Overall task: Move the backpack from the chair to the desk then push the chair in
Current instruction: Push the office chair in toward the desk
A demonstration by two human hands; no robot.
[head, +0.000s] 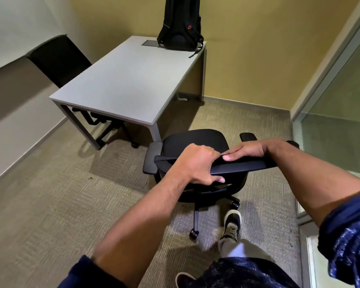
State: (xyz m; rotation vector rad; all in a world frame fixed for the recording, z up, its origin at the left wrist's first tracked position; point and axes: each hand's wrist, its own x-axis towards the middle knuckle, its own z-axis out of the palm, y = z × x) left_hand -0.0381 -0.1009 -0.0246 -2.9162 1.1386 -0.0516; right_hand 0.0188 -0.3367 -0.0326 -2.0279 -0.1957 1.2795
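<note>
So: chair [195, 142] sits off the near right corner of the desk [121, 84], seat facing away from me toward the desk, not tucked in at all. Backpack [180, 23] is already upright on the far right end of the desk, leaning on the yellow wall, so that half reads as done.

Both my hands are on the top edge of the backrest [237, 165], which runs left-right in front of me. Left hand [195, 163] is clenched around the bar, thumb under, fingers [206, 151] over the top. Right hand [249, 149] lies on top just beside it, fingers wrapped over, thumb along the near edge. The two hands nearly touch.

Key relation: the open slot under the desk lies far and left of the chair, not straight ahead. Likely I need to swing the chair left and then push away from me. Left armrest [152, 159] is close to the desk's near right leg [155, 132]; could clip it.

Second chair [60, 59] is on the far left side, out of the way.
</note>
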